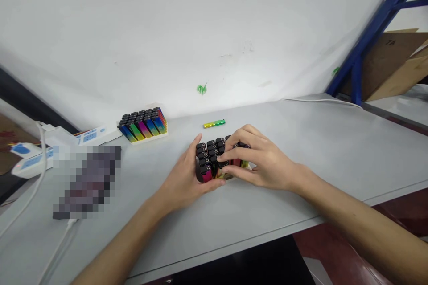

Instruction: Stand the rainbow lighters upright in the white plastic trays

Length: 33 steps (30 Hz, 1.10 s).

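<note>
Several black-topped, colourful lighters (206, 155) stand packed in rows near the middle of the table. My left hand (187, 178) holds the left side of this group, its thumb along the front and its fingers at the left edge. Over the right part of the group, my right hand (256, 156) has its thumb and fingers bent around a lighter at the front; the fingers hide much of it. A single yellow-green lighter (214, 124) lies flat behind the group. Further left, another block of upright lighters (143, 127) stands in a white tray (150, 139).
At the left are white power strips (90, 136), a pixelated dark object (88, 182) and a white cable (55, 254). A white wall (200, 31) rises behind the grey table (267, 222). A blue frame (371, 31) and cardboard (384, 62) are at the right.
</note>
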Each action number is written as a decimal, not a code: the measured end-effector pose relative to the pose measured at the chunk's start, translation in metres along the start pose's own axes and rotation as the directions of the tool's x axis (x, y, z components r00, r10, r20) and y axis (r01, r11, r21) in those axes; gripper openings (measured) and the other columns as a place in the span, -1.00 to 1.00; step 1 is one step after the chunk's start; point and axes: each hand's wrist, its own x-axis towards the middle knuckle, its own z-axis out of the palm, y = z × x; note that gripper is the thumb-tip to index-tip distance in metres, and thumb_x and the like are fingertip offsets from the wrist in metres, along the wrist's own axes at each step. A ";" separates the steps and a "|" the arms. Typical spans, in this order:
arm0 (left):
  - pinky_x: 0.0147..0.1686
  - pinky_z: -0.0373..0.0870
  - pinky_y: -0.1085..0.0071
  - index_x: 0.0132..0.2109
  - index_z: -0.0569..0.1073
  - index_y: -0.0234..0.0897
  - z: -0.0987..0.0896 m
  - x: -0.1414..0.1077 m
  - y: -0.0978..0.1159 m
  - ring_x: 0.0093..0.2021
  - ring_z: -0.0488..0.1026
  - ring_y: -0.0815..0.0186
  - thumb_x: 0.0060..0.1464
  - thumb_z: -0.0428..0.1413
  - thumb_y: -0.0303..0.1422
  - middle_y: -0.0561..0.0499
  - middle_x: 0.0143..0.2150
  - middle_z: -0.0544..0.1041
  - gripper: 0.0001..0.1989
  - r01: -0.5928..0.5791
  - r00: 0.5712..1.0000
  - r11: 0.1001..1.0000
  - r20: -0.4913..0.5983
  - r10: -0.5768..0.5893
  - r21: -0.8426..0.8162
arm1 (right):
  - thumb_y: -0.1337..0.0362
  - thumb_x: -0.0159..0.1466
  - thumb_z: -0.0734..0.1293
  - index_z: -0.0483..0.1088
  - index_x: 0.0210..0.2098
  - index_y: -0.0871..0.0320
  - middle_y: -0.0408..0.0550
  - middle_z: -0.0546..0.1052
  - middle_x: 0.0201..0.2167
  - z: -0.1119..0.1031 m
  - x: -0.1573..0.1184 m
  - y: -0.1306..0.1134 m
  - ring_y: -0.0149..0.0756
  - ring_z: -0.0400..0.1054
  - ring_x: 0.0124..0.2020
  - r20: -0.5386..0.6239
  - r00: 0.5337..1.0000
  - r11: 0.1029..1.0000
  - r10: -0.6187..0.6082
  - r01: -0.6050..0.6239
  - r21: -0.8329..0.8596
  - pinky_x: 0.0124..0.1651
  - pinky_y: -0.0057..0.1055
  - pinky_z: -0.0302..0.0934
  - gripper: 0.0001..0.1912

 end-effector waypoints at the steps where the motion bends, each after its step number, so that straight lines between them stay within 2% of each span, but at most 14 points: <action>1: 0.25 0.18 -0.10 0.45 -0.28 -0.13 0.000 0.000 0.000 0.35 0.19 -0.10 -0.06 0.30 -0.01 -0.26 0.36 0.24 0.18 -0.001 1.000 1.000 -0.001 0.001 0.003 | 0.23 0.30 0.38 0.51 -0.23 0.14 0.02 0.48 -0.24 -0.001 0.000 0.000 -0.23 0.28 -0.20 0.003 1.000 1.000 0.005 -0.005 -0.004 -0.16 -0.22 0.30 -0.88; 7: 0.24 0.20 -0.11 0.45 -0.27 -0.11 0.000 0.000 0.003 0.34 0.20 -0.11 -0.08 0.31 0.00 -0.24 0.35 0.25 0.18 0.023 1.000 1.000 0.001 -0.023 0.008 | 0.25 0.31 0.36 0.54 -0.29 0.12 0.01 0.50 -0.27 0.004 0.002 -0.001 -0.23 0.29 -0.23 -0.018 1.000 0.999 -0.022 0.021 -0.038 -0.19 -0.23 0.30 -0.89; 12: 0.25 0.21 -0.07 0.45 -0.25 -0.18 0.000 0.000 0.005 0.34 0.22 -0.09 -0.08 0.30 0.01 -0.26 0.35 0.25 0.18 0.020 1.000 1.000 -0.004 -0.020 0.003 | 0.20 0.32 0.34 0.56 -0.14 0.07 0.02 0.52 -0.22 0.011 0.002 -0.007 -0.19 0.28 -0.20 0.003 0.999 0.995 -0.043 0.043 -0.089 -0.17 -0.18 0.29 -0.82; 14: 0.26 0.19 -0.07 0.45 -0.25 -0.19 0.000 0.000 0.004 0.36 0.18 -0.09 -0.07 0.29 0.02 -0.26 0.37 0.22 0.17 0.021 1.000 1.000 -0.007 -0.021 0.006 | 0.18 0.32 0.33 0.54 -0.09 0.08 0.03 0.51 -0.20 0.010 0.001 -0.007 -0.19 0.29 -0.20 -0.028 0.999 0.997 -0.035 0.033 -0.074 -0.15 -0.16 0.29 -0.77; 17: 0.30 0.12 -0.09 0.45 -0.22 -0.17 0.000 0.000 0.004 0.40 0.08 -0.09 -0.08 0.29 0.02 -0.25 0.42 0.11 0.16 0.034 0.999 0.999 -0.030 -0.033 0.033 | 0.23 0.35 0.28 0.52 -0.09 0.08 0.01 0.51 -0.25 0.004 0.001 0.002 -0.21 0.30 -0.22 -0.128 0.990 0.997 0.053 -0.060 -0.052 -0.16 -0.17 0.27 -0.78; 21: 0.32 0.07 -0.10 0.46 -0.24 -0.15 0.001 -0.001 0.004 0.42 0.04 -0.09 -0.05 0.28 0.02 -0.24 0.44 0.07 0.14 0.026 0.999 0.999 -0.019 -0.026 0.023 | 0.26 0.41 0.20 0.50 -0.16 0.11 -0.03 0.53 -0.27 0.000 0.001 0.039 -0.23 0.33 -0.20 -0.213 0.932 0.950 0.292 -0.308 -0.046 -0.10 -0.19 0.26 -0.77; 22: 0.33 0.07 -0.09 0.46 -0.24 -0.15 0.001 -0.001 0.004 0.42 0.04 -0.08 -0.04 0.27 0.02 -0.25 0.44 0.08 0.14 0.024 1.000 1.000 -0.011 -0.024 0.013 | 0.23 0.41 0.19 0.49 -0.15 0.11 -0.04 0.54 -0.25 0.003 0.001 0.051 -0.22 0.34 -0.18 -0.189 0.916 0.929 0.354 -0.368 -0.046 -0.09 -0.19 0.26 -0.75; 24: 0.32 0.08 -0.09 0.45 -0.25 -0.17 0.001 -0.001 0.004 0.42 0.05 -0.07 -0.02 0.27 0.01 -0.26 0.42 0.11 0.13 0.028 1.000 1.000 0.002 -0.028 -0.011 | 0.21 0.41 0.17 0.48 -0.07 0.11 -0.01 0.54 -0.18 0.014 0.001 0.076 -0.18 0.35 -0.11 -0.065 0.901 0.898 0.429 -0.433 -0.075 -0.06 -0.16 0.28 -0.73; 28: 0.30 0.14 -0.07 0.45 -0.24 -0.18 0.002 -0.002 0.005 0.38 0.13 -0.08 -0.03 0.28 -0.05 -0.27 0.39 0.15 0.12 0.060 0.998 0.996 0.008 -0.060 -0.066 | 0.21 0.36 0.22 0.39 0.15 0.11 0.12 0.46 -0.02 0.049 0.004 0.119 -0.05 0.33 0.01 0.150 0.883 0.884 0.444 -0.405 -0.232 0.06 -0.08 0.25 -0.61; 30: 0.29 0.15 -0.08 0.44 -0.22 -0.18 0.003 -0.003 0.006 0.37 0.14 -0.09 -0.04 0.30 -0.09 -0.28 0.37 0.18 0.11 0.064 0.998 0.994 0.006 -0.064 -0.091 | 0.15 0.34 0.25 0.37 0.17 0.12 0.17 0.44 0.00 0.064 0.007 0.131 0.00 0.32 0.01 0.196 0.852 0.854 0.486 -0.417 -0.310 0.08 -0.05 0.23 -0.56; 33: 0.29 0.15 -0.08 0.44 -0.20 -0.20 0.002 -0.003 0.007 0.36 0.15 -0.10 -0.05 0.31 -0.11 -0.27 0.36 0.21 0.11 0.056 0.998 0.993 0.002 -0.056 -0.103 | 0.14 0.33 0.25 0.42 0.07 0.23 0.20 0.44 -0.05 0.073 0.010 0.135 0.01 0.30 0.00 0.172 0.804 0.791 0.569 -0.479 -0.381 0.10 -0.05 0.20 -0.59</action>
